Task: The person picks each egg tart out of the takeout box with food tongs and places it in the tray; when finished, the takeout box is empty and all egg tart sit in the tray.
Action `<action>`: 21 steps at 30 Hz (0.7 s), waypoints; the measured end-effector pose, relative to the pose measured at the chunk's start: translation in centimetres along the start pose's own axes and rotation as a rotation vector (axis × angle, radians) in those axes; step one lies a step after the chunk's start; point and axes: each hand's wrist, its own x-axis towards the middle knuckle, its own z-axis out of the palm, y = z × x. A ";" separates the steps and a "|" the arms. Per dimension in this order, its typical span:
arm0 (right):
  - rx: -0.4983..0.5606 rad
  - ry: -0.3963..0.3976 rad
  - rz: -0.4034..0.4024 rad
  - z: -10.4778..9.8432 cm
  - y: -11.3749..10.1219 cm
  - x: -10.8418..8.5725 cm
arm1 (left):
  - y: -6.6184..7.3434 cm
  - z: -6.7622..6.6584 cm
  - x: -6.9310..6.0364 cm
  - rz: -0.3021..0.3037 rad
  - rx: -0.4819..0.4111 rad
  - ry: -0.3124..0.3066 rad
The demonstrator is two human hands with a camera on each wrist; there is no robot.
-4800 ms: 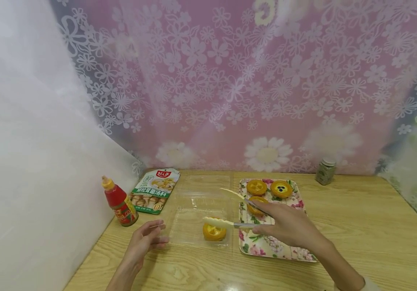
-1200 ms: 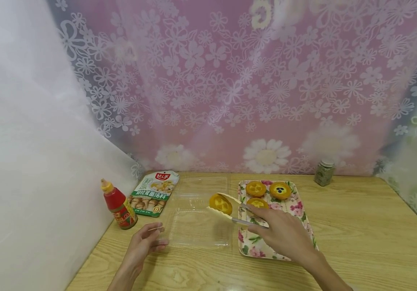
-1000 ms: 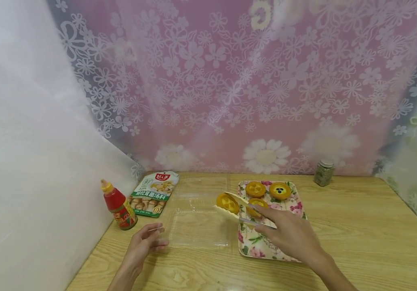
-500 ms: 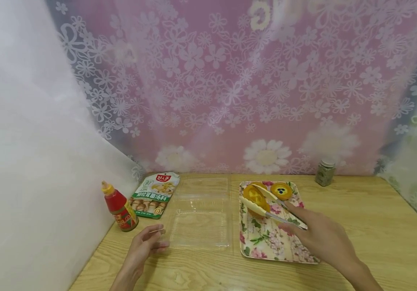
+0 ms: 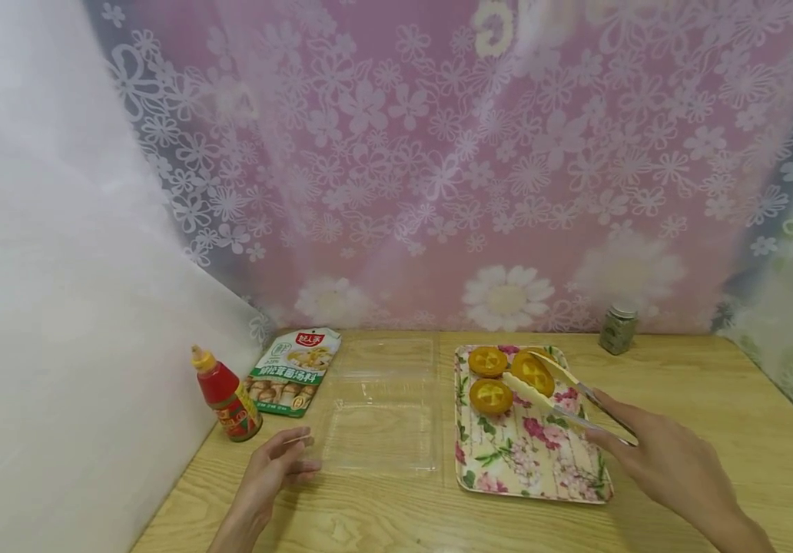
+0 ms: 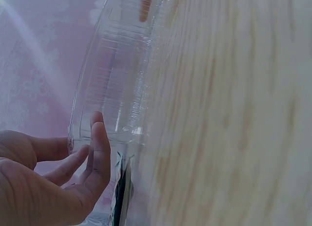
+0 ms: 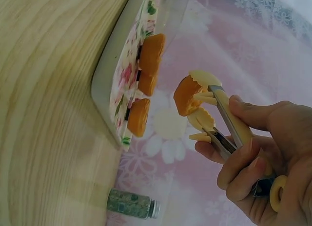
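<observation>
My right hand (image 5: pixel 676 465) grips a pair of tongs (image 5: pixel 572 417) with pale scalloped tips. Between the tips is a golden tart (image 5: pixel 532 372), tilted and raised above the floral tray (image 5: pixel 500 457); the right wrist view shows air under this tart (image 7: pixel 187 96). Two tarts with cross-marked tops, a rear one (image 5: pixel 488 361) and a front one (image 5: pixel 490 396), sit at the tray's left. A third tart on the tray, seen in the right wrist view, is hidden from the head view by the held one. My left hand (image 5: pixel 265 476) pinches the left rim of an open clear plastic container (image 5: pixel 381 434).
A red sauce bottle (image 5: pixel 228 398) with a yellow cap stands at the left, beside a food pouch (image 5: pixel 294 372) lying flat. Toward the back right is a small glass jar (image 5: pixel 618 330). A floral curtain (image 5: pixel 438 169) hangs behind the wooden table (image 5: pixel 383 514).
The tart that lay in the clear container has been lifted in the tongs and carried right, over the tray's back right part. My left hand has stayed at the container's rim.
</observation>
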 end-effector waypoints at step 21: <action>-0.067 -0.081 0.011 1.3 3.1 0.4 | -0.1 -0.1 -0.1 -0.023 0.008 -0.001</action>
